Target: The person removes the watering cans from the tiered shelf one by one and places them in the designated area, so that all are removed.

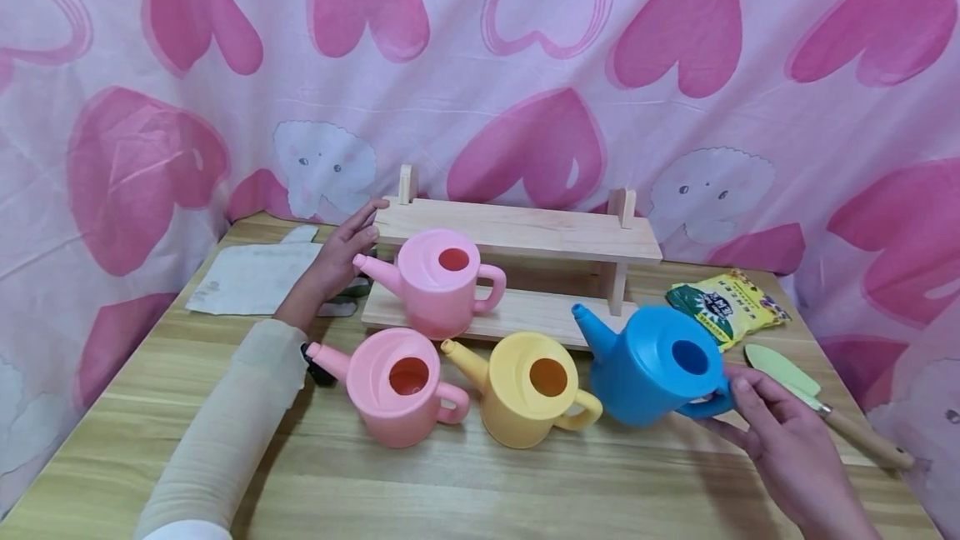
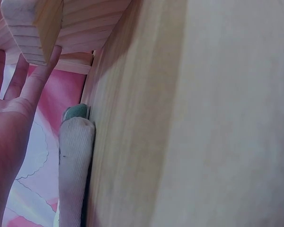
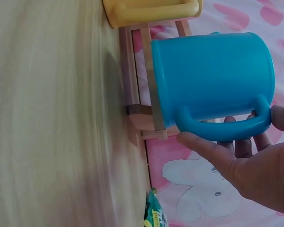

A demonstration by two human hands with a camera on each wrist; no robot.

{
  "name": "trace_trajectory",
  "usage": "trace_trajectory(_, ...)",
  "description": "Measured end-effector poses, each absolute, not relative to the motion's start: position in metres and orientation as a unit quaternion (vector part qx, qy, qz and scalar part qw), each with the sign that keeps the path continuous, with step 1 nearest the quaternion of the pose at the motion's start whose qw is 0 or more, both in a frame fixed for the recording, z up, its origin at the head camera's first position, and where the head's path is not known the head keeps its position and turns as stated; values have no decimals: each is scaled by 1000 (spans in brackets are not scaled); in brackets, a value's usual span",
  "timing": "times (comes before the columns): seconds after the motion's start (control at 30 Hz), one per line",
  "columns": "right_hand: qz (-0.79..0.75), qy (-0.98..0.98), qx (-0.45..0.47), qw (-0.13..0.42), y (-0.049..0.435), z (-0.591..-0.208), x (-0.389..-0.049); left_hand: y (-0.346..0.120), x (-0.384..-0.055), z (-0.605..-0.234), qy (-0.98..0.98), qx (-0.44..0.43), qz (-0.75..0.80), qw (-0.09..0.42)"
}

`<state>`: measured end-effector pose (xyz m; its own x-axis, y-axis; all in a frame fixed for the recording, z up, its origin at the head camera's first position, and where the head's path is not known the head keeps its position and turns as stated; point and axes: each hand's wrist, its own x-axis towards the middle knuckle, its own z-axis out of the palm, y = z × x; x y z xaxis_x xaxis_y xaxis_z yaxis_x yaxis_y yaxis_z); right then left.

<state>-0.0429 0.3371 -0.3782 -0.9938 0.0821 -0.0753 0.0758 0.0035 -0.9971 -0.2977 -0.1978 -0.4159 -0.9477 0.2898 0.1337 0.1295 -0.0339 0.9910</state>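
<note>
My right hand grips the handle of a blue watering can, fingers curled round it. In the right wrist view the blue can is raised off the tabletop, its spout hidden behind its body. The left hand touches the left end of a two-tier wooden shelf; in the left wrist view its fingers are extended against the wood. A pink watering can stands on the lower board. In front, another pink watering can and a yellow watering can stand on the table.
White cloth gloves lie left of the shelf, partly behind the left hand. On the right are a yellow-green packet and a small trowel with a wooden handle. A heart-patterned curtain hangs behind the wooden table.
</note>
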Motion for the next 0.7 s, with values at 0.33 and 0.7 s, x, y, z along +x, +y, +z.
trace_trajectory(0.33,677,-731,-86,-18,335,-383,-40,-197,-297,-414,686,154,709,59)
trace_trajectory(0.7,641,-752,-139,-62,331,-390,-48,-197,-298,-414,675,166,717,55)
